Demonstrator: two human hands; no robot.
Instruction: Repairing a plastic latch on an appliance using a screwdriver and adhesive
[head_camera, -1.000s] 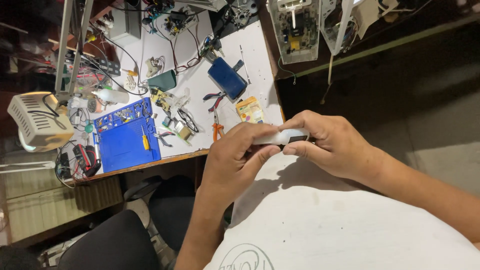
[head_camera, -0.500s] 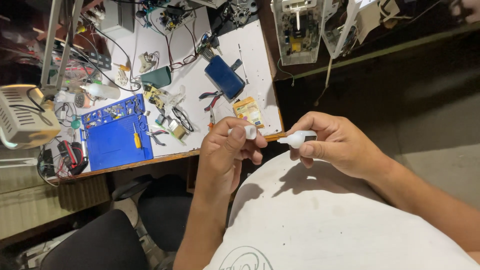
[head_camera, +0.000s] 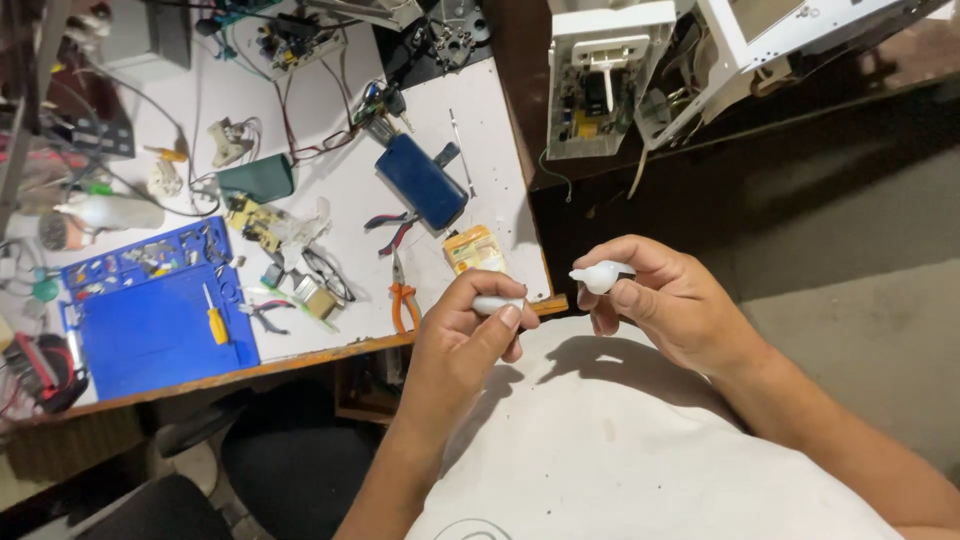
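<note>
My left hand (head_camera: 468, 330) is closed on a small white cylindrical cap (head_camera: 497, 303), pinched under the thumb. My right hand (head_camera: 668, 300) grips a white tube-like piece with a pointed nozzle tip (head_camera: 598, 277) that faces left. The two white pieces are apart, with a gap of several centimetres between them, above my white shirt and just in front of the workbench's wooden front edge (head_camera: 300, 358).
The white workbench carries a blue mat (head_camera: 150, 330) with a yellow screwdriver (head_camera: 216, 322), orange-handled pliers (head_camera: 403, 292), red pliers (head_camera: 392, 225), a blue case (head_camera: 422, 183), an orange packet (head_camera: 473, 248) and circuit boards. Opened white appliance housings (head_camera: 600, 75) stand on the dark floor at right.
One long white object held by both hands has come apart into two pieces. My hands have moved away from each other, the right one going right with the nozzle piece.
</note>
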